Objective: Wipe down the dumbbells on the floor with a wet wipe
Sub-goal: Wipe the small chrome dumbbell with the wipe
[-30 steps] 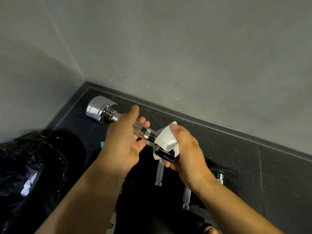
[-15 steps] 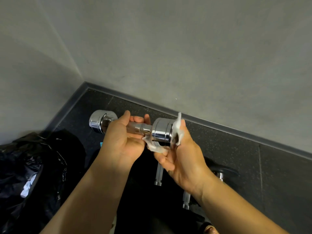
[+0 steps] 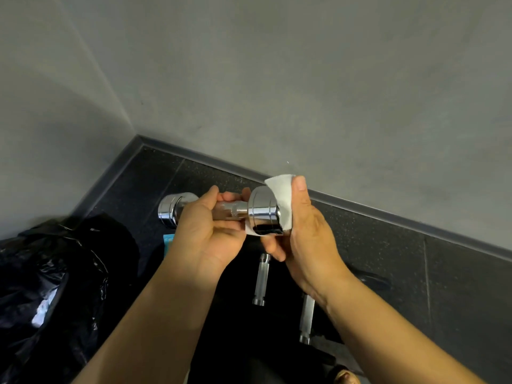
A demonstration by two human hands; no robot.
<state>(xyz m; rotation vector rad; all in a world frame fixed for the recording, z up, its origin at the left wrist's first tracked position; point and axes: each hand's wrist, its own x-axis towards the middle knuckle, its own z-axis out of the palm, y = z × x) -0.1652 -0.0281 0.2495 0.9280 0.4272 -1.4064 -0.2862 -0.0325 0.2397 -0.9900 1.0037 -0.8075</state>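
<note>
Dumbbell [image 3: 261, 209] gripped by left fingers [image 3: 231, 195], right fingers [image 3: 300, 189] clasping wipe [image 3: 282, 195]; dark, seemingly speckled floor [image 3: 388, 245], grey walls [image 3: 277, 79].

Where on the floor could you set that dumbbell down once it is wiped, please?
Bare floor lies on the right, between the skirting and the two dumbbells lying nearer you. A smaller bare patch sits in the corner beyond the held dumbbell. The black bag crowds the left.

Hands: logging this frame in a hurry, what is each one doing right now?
Left hand: holding the chrome dumbbell by its handle.
Right hand: holding the wet wipe against the dumbbell's end.
</note>
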